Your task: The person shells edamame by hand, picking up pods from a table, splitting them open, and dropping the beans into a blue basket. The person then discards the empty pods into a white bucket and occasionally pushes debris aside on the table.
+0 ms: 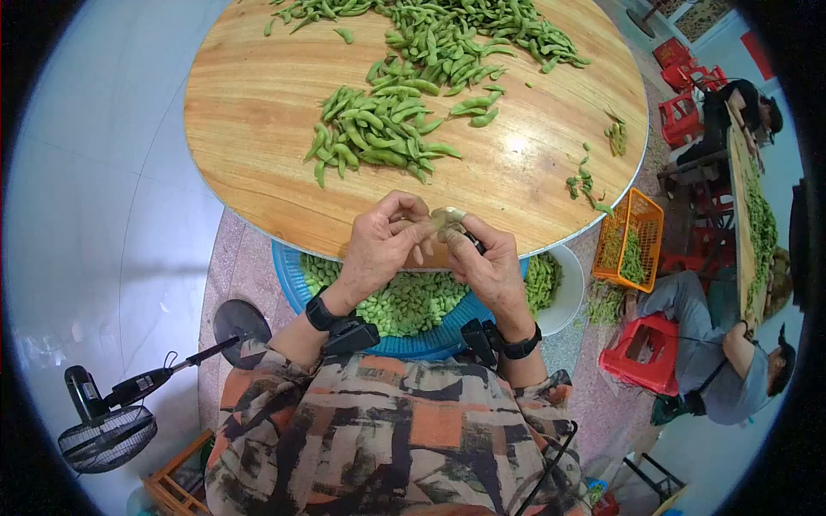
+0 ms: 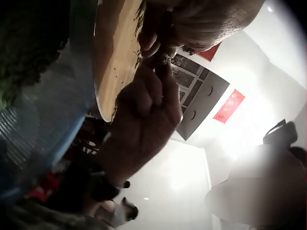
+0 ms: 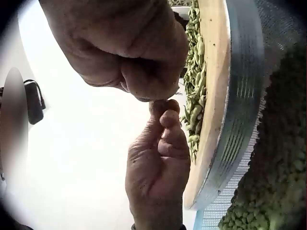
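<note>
Both hands meet at the near edge of the round wooden table [image 1: 258,112], over a blue basin [image 1: 291,288] of shelled green beans [image 1: 413,303]. Between the fingertips in the head view is a small pale olive soybean pod [image 1: 447,217]. The left hand [image 1: 385,243] pinches its left side, with the other fingers bent. Thumb and fingers of the right hand [image 1: 489,258] grip the other side; something black shows by its index finger. In the right wrist view, the right hand [image 3: 129,48] overlaps the left fingertips and largely hides the pod.
Heaped green pods [image 1: 370,129] lie across the table beyond the hands. A white bucket [image 1: 570,292] with pods stands right of the basin, and an orange crate [image 1: 656,224] farther right. People sit at another table, near a red stool [image 1: 641,357]. A fan [image 1: 107,439] stands left.
</note>
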Demonstrator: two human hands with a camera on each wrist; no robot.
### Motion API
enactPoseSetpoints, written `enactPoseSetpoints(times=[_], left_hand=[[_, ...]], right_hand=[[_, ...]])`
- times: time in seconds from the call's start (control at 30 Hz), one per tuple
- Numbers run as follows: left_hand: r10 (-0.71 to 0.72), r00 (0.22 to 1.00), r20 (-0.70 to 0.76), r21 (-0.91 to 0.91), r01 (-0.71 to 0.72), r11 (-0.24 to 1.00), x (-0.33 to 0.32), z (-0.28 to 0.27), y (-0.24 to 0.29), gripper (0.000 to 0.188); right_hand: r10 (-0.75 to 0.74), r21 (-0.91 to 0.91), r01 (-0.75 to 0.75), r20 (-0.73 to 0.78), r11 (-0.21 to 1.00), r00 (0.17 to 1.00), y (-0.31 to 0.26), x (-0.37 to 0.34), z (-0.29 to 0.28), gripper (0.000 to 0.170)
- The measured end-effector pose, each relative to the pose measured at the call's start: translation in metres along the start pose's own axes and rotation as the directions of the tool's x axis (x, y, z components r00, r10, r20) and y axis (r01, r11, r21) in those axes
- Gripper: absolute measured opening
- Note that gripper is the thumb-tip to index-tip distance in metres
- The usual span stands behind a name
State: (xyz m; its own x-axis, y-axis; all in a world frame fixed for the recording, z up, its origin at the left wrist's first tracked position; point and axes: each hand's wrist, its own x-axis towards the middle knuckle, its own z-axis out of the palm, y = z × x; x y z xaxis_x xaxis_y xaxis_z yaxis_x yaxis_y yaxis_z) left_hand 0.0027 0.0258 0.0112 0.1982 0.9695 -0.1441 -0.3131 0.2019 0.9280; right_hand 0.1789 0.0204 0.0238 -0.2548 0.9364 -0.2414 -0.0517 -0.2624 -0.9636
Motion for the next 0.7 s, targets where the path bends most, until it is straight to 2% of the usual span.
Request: enactPoseSetpoints(times=[0.07,0.1,0.13,0.17,0.2,0.23,0.27,0.3,0.33,0.37,0.4,0.47,0.5,0.53,0.57,0.6,0.63,0.67,0.7], left_hand=[[0.06,0.996,-0.071,0.273,-0.038,0.961,-0.003,0.0,-0.002,0.016],[0.056,0.996,-0.072,0.272,-0.034,0.962,-0.003,0.0,-0.006,0.016],[0.262,0.965,-0.033,0.469,-0.216,0.856,-0.003,-0.001,-0.011,0.016],[0.444,0.895,0.049,0.635,-0.371,0.677,-0.003,-0.001,-0.014,0.016],[0.442,0.896,0.048,0.634,-0.369,0.679,-0.004,-0.001,-0.013,0.016],[0.303,0.953,0.0,0.487,-0.265,0.832,-0.006,-0.001,-0.01,0.016],[0.151,0.988,-0.02,0.319,-0.137,0.938,-0.007,-0.002,-0.008,0.017],[0.148,0.989,-0.02,0.318,-0.134,0.938,-0.006,-0.007,-0.006,0.017],[-0.023,0.998,0.054,-0.012,0.024,1.0,-0.003,-0.013,-0.004,0.018],[-0.159,0.971,0.179,-0.323,0.21,0.923,-0.002,-0.016,-0.003,0.02],[-0.159,0.971,0.178,-0.324,0.211,0.922,-0.001,-0.018,-0.004,0.02],[-0.193,0.947,0.258,-0.454,0.294,0.841,0.0,-0.02,-0.009,0.025],[-0.192,0.947,0.258,-0.455,0.295,0.841,-0.001,-0.018,-0.007,0.025],[-0.171,0.965,0.2,-0.302,0.226,0.926,-0.003,-0.012,-0.002,0.027],[-0.138,0.98,0.146,-0.135,0.158,0.978,-0.005,-0.008,0.001,0.029],[-0.137,0.98,0.147,-0.134,0.157,0.978,-0.007,-0.007,0.0,0.029],[-0.067,0.99,0.122,0.051,0.062,0.997,-0.009,-0.006,0.0,0.027],[0.006,0.994,0.11,0.236,-0.032,0.971,-0.011,-0.005,0.0,0.026],[0.01,0.994,0.108,0.237,-0.036,0.971,-0.013,-0.006,0.0,0.026]], right_hand=[[-0.017,0.005,0.017,-0.001,1.0,1.0,0.0,0.0,0.002,0.019],[-0.037,0.008,0.037,-0.001,0.999,0.999,0.0,0.0,0.002,0.018],[-0.033,0.009,0.033,-0.002,0.999,0.999,0.001,0.001,0.002,0.018],[-0.061,0.006,0.061,0.0,0.998,0.998,0.003,0.002,0.002,0.017],[-0.089,0.003,0.089,0.002,0.996,0.996,0.003,0.002,0.002,0.017],[-0.086,0.002,0.086,0.001,0.996,0.996,0.003,0.003,-0.001,0.017],[-0.008,0.118,-0.001,0.075,0.993,0.997,0.001,0.002,-0.005,0.017],[0.06,0.226,-0.095,0.156,0.97,0.986,0.0,0.003,-0.009,0.017],[0.062,0.227,-0.097,0.155,0.969,0.986,0.001,0.003,-0.012,0.017],[0.084,0.317,-0.148,0.207,0.937,0.975,0.001,0.004,-0.013,0.017],[0.099,0.402,-0.201,0.26,0.893,0.96,0.001,0.005,-0.015,0.018],[0.079,0.412,-0.197,0.285,0.89,0.955,0.004,0.006,-0.018,0.018],[0.058,0.423,-0.193,0.31,0.885,0.949,0.003,0.006,-0.018,0.018],[0.059,0.422,-0.193,0.309,0.886,0.949,0.001,0.004,-0.016,0.018],[0.085,0.26,-0.142,0.22,0.955,0.972,-0.003,0.001,-0.01,0.018],[0.092,0.084,-0.103,0.126,0.991,0.988,-0.005,-0.002,-0.005,0.018],[0.09,0.082,-0.101,0.127,0.992,0.988,-0.004,-0.005,-0.002,0.018],[0.021,0.009,-0.022,0.105,1.0,0.994,-0.002,-0.008,0.0,0.018],[-0.052,-0.064,0.057,0.087,0.996,0.995,0.0,-0.01,0.002,0.018]])
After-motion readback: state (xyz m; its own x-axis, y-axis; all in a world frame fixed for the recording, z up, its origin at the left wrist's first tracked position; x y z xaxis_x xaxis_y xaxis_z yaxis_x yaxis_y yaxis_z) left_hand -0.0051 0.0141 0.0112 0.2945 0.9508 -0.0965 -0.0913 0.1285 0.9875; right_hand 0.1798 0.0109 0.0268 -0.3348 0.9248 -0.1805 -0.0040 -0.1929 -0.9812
